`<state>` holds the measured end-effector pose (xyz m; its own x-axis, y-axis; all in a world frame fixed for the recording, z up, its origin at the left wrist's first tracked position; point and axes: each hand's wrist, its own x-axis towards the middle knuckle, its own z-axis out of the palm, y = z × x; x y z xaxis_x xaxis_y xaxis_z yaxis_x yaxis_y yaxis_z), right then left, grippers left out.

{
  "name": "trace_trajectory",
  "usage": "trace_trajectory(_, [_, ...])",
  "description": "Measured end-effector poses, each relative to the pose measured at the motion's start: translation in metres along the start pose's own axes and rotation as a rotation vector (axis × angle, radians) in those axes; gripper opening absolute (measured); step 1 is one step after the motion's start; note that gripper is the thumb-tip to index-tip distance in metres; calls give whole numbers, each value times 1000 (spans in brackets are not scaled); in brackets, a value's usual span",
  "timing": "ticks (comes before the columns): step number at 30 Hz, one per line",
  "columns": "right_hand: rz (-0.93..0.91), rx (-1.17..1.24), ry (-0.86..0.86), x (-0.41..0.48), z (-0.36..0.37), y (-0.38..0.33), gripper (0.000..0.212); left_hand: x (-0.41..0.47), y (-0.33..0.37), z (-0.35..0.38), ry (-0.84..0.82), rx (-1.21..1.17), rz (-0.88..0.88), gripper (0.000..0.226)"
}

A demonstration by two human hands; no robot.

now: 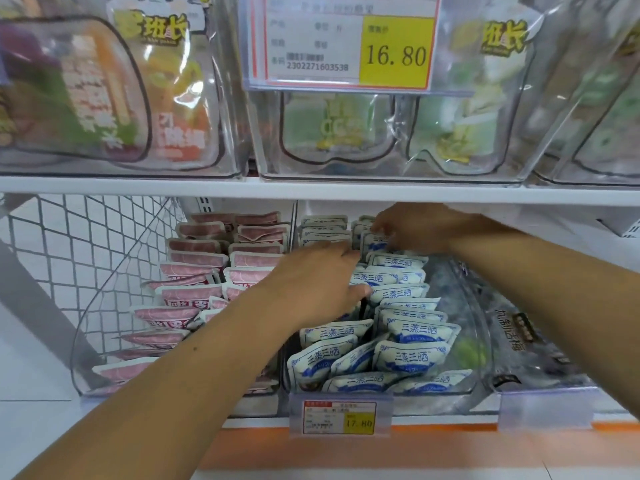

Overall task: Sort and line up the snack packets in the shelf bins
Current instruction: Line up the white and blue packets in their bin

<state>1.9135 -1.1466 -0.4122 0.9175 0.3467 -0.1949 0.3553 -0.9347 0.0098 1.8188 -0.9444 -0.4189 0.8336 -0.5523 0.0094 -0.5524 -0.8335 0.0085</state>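
1. The blue-and-white packets (412, 329) sat in the middle bin (450, 388) of the lower shelf. Those at the back stood in two fairly neat rows, while the front ones lay tumbled and overlapping (so this bin looked roughly half done).
2. The left hand (317, 282) pressed against the left row with fairly straight fingers, holding nothing.
3. The right hand (415, 230) reached deep into the bin, its fingers curled onto an upright packet (374, 241) near the back.
4. The pink packets (204, 271) in the left bin stood mostly lined up, though they slumped toward the front.
5. The dark packets (512, 334) in the right bin looked jumbled and probably remained to be sorted.
6. The upper shelf (138, 187) hung low over the bins, hiding their rear and cramping the reach; a price tag (339, 418) was clipped below.
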Motion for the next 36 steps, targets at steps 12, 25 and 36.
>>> trace_trajectory(12, [0,228,-106,-55,-28,-8,36,26,-21,-9,-73,-200,43,41])
trace_trajectory(25, [37,-155,129,-23,1,-14,23,49,-32,-1,-2,-48,-164,28])
trace_trajectory(36, [-38,-24,-121,-59,-15,-33,25,49,-37,-6,-2,-156,-219,23])
